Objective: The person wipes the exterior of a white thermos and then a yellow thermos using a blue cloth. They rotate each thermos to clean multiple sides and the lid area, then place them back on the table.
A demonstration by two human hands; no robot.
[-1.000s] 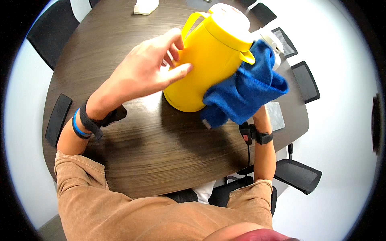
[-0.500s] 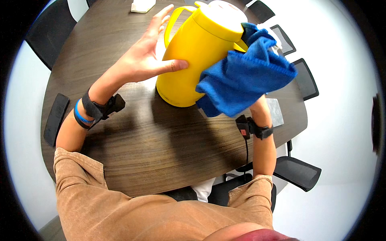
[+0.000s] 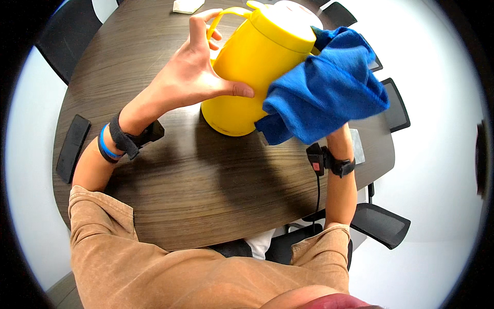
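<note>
A yellow thermos jug [image 3: 242, 77] with a white lid stands on the table, seen leaning in the wide view. My left hand [image 3: 193, 74] grips its left side. The thumb presses on the jug's body while the bent fingers reach round the handle. Against the right side, near the spout, a blue cloth [image 3: 329, 85] hangs bunched in my right hand [image 3: 338, 135]. Only the base of that hand shows, as the cloth covers its fingers.
A dark wood-grain table [image 3: 200, 201] carries a black phone-like slab [image 3: 73, 148] at the left and a white item [image 3: 188, 6] at the far edge. A pale grey flat piece [image 3: 357, 147] lies past my right wrist. Black chairs [image 3: 381, 224] surround the table.
My left fingers have curled from stretched out to bent round the jug's handle. The right hand and cloth have shifted slightly right and away from me. The jug has barely moved.
</note>
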